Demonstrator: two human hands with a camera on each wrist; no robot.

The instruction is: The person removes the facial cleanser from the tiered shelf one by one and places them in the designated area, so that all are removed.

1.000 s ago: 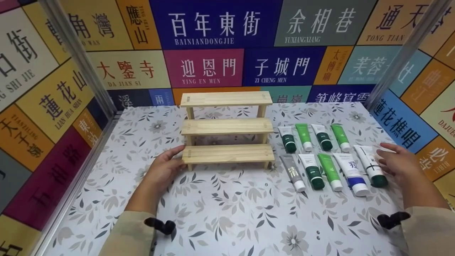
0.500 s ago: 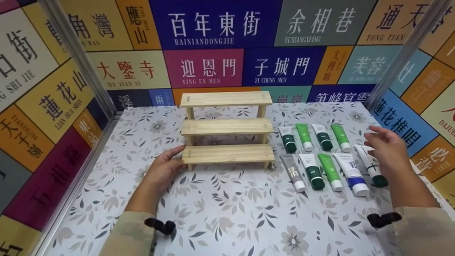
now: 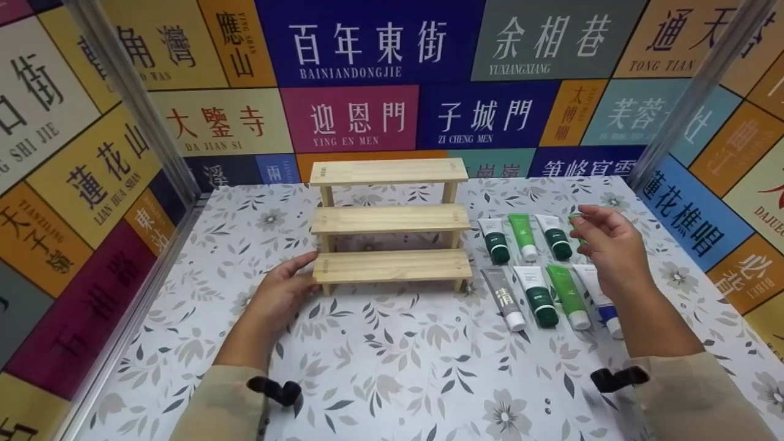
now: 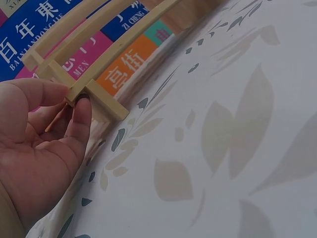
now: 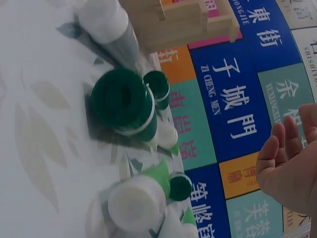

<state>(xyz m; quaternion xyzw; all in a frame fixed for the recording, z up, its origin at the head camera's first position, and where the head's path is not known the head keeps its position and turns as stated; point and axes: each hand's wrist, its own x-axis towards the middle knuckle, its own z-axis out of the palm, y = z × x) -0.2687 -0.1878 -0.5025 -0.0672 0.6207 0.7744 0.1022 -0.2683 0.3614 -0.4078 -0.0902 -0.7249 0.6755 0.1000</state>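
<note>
A three-tier wooden display stand (image 3: 392,264) stands on the table. My left hand (image 3: 285,294) pinches the left end of its lowest board; thumb and fingers meet at the wood in the left wrist view. Over the right end of the tubes hovers my right hand (image 3: 615,251), fingers loosely bent, holding nothing. It partly covers a light green tube (image 3: 574,222) in the back row and a white tube with a blue band (image 3: 609,317) in front. A white tube at the far right is hidden behind the hand and forearm.
Beside the stand lie two rows of squeeze tubes: a grey tube (image 3: 505,300), a white tube with dark green cap (image 3: 541,300) and a light green tube (image 3: 568,294) in front, several more behind. Lettered panels (image 3: 355,116) wall the patterned table (image 3: 392,373).
My right hand has moved left and away from the far-right white tube, first rising beside it, and now covers that tube from view. My left hand has stayed on the stand.
</note>
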